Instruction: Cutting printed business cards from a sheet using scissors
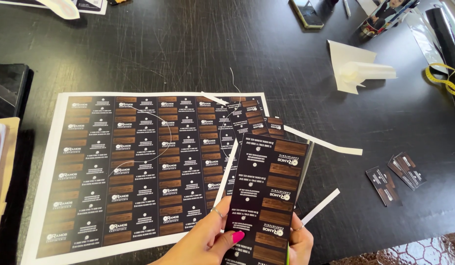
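The left hand [207, 240] pinches a dark card strip [269, 191] by its lower end, near the counter's [188, 44] front edge. The strip's long axis runs away from the fingers, toward the far edge. The right hand [301, 240] grips behind it, scissors blade [304, 169] alongside.

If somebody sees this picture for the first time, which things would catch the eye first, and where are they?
First, the cut strip of dark cards, held upright at bottom centre between the left hand and the right hand. Next, the large printed sheet of the same cards lying flat on the dark table, to the left. White paper trimmings lie beside the strip, and a few single cut cards lie to the right.
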